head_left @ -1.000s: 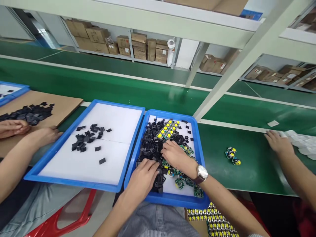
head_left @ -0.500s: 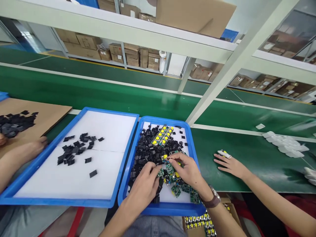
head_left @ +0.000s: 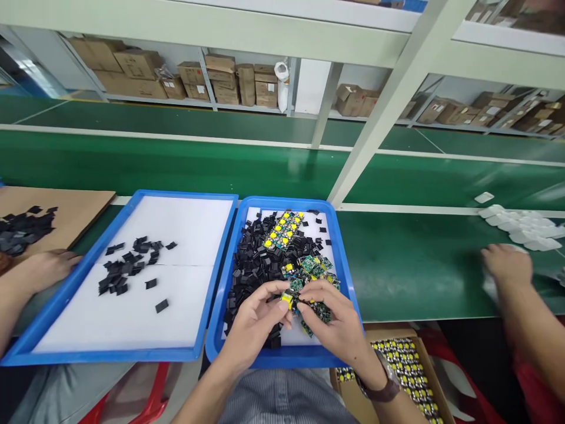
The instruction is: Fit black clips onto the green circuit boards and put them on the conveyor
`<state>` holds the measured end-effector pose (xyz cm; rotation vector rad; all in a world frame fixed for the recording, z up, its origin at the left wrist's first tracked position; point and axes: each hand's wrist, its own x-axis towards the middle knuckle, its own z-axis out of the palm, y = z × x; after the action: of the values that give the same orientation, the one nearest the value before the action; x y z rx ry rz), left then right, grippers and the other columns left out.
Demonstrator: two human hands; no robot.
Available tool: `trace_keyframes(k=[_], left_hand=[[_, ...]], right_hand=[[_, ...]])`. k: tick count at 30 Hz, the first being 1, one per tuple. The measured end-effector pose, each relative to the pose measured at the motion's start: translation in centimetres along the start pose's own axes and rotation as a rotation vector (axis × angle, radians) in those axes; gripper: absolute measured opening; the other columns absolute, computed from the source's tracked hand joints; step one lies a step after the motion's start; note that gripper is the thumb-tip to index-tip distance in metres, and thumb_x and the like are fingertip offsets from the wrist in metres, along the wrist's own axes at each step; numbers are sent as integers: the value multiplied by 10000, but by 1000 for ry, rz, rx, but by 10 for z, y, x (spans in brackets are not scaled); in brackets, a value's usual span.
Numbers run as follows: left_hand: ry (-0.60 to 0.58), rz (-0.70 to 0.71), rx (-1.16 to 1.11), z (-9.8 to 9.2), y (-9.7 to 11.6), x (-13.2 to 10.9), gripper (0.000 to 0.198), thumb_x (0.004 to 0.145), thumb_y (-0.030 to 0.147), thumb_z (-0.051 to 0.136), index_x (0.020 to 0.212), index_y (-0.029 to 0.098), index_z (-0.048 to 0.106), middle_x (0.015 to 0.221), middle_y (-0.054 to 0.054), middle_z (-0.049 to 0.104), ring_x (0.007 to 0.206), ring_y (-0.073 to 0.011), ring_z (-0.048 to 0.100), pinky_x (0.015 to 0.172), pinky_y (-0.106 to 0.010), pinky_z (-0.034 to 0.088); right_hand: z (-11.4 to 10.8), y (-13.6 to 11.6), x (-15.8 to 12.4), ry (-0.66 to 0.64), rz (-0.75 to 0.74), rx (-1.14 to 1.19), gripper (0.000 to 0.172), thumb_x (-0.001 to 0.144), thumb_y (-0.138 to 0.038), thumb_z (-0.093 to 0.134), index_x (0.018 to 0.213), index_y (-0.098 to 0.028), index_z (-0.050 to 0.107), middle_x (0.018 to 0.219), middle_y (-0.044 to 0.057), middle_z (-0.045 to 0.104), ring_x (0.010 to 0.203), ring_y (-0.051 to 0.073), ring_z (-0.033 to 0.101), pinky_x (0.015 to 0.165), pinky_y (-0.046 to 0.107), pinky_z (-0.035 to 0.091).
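Observation:
Above the blue tray (head_left: 282,357), my left hand (head_left: 258,318) pinches a small circuit board with a yellow part (head_left: 287,299) between thumb and fingers. My right hand (head_left: 333,315), with a watch on its wrist, is closed at the right side of that board. What sits between its fingertips is too small to tell. Loose green circuit boards (head_left: 315,266) lie in a heap just beyond my hands. Many black pieces (head_left: 249,262) fill the tray's left side, with a panel of yellow-topped boards (head_left: 283,230) resting on them.
To the left, a larger blue-rimmed tray (head_left: 179,353) holds scattered black pieces (head_left: 119,274). A person's hand (head_left: 48,271) rests beside it. At right, another person's hand (head_left: 507,265) is near white plastic parts (head_left: 521,227). A carton of yellow-topped boards (head_left: 404,365) stands below the table edge.
My left hand has come up from the heap with a yellow-topped board, and my right hand has moved down to meet it. The person's hand at right has shifted further right.

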<state>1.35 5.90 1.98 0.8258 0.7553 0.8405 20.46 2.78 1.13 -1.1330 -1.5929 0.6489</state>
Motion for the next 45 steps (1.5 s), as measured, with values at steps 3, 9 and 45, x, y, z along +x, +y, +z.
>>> trace_keyframes(k=[3,9,45], left_hand=[[10,-16,-109,4,0,-2,328,972,339,705,1264,188,700,935,-69,717,783,-180,698,751,-312,582],[1,-82,-217,4,-6,-11,385,1004,393,649,1325,181,663,918,-86,734,814,-203,706,772,-335,574],[63,-203,-372,-6,-11,-7,322,846,289,744,1147,177,722,1128,-111,688,958,-213,651,797,-319,538]], right_hand=[[1,-4,-4,47,-51,-40,165,928,-123,718,1065,-215,727,926,53,683,846,191,678,721,341,588],[5,-1,-10,60,-116,-192,347,973,-63,637,1271,-230,702,1151,125,718,1040,247,708,866,425,636],[8,-11,-39,166,279,282,261,943,-109,688,1077,-320,763,1002,39,753,962,206,708,841,359,600]])
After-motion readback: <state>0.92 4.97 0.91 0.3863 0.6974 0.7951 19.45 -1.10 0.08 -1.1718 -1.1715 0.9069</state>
